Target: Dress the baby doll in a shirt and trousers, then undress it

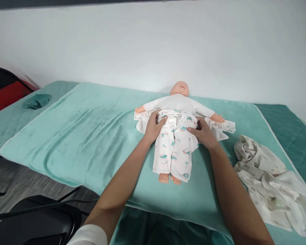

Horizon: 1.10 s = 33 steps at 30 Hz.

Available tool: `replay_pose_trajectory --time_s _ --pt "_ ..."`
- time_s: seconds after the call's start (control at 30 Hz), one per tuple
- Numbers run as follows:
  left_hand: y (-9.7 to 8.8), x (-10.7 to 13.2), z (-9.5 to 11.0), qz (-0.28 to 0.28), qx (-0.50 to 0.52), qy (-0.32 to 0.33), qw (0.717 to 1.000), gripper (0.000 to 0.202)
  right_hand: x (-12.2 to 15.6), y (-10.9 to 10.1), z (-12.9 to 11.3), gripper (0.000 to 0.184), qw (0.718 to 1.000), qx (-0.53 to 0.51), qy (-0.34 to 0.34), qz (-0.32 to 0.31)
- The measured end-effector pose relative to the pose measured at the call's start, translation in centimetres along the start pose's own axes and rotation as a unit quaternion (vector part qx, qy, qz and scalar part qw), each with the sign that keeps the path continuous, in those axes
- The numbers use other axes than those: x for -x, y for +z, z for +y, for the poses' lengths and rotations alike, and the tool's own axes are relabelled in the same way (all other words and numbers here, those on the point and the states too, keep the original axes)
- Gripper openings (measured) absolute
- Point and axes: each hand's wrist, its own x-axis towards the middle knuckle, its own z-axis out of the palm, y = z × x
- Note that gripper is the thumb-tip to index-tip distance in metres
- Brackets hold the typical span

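Observation:
A baby doll [180, 102] lies on its back on the bed, its head toward the wall and its arms spread. It wears a plain white top and white baby trousers [177, 143] printed with small green and red figures. At the waist, my left hand [155, 127] grips the left edge of the trousers between thumb and fingers. My right hand [204, 133] grips the opposite side, its fingertips partly hidden by the cloth. A printed white jacket [220, 131] is spread under the doll, and the doll's feet stick out of the trouser legs.
Crumpled light-coloured clothes [272, 183] lie to the right on the green bed cover [91, 136]. The bed has a face hole [37, 101] at its left end. A black chair [38, 221] stands at the lower left. Behind the bed rises a white wall [142, 44].

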Motion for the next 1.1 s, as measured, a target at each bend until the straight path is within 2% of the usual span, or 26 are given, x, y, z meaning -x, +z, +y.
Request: replay_pose_trajectory --time_s 0.2,0.43,0.67,0.83,1.1 --pt "0.2 -0.9 -0.8 0.020 -0.055 0.031 0.998 0.028 -0.3 -0.1 -0.2 0.058 0.999 0.026 0.039 -0.002" --pt "-0.4 -0.1 -0.5 0.020 -0.091 0.070 0.993 0.018 0.1 0.0 0.1 0.028 0.995 0.095 -0.033 0.028" --pt "-1.1 2.3 0.6 0.016 -0.098 0.131 0.986 0.018 0.5 0.5 -0.1 0.022 0.979 0.161 -0.090 0.086" --pt "-1.6 4.5 0.9 0.011 -0.104 0.121 0.987 0.021 0.8 0.7 -0.4 0.010 0.965 0.189 -0.145 0.105" --pt "-1.5 4.6 0.5 0.012 -0.095 0.071 0.993 0.024 2.1 1.1 -0.3 0.019 0.984 0.145 -0.020 0.105"
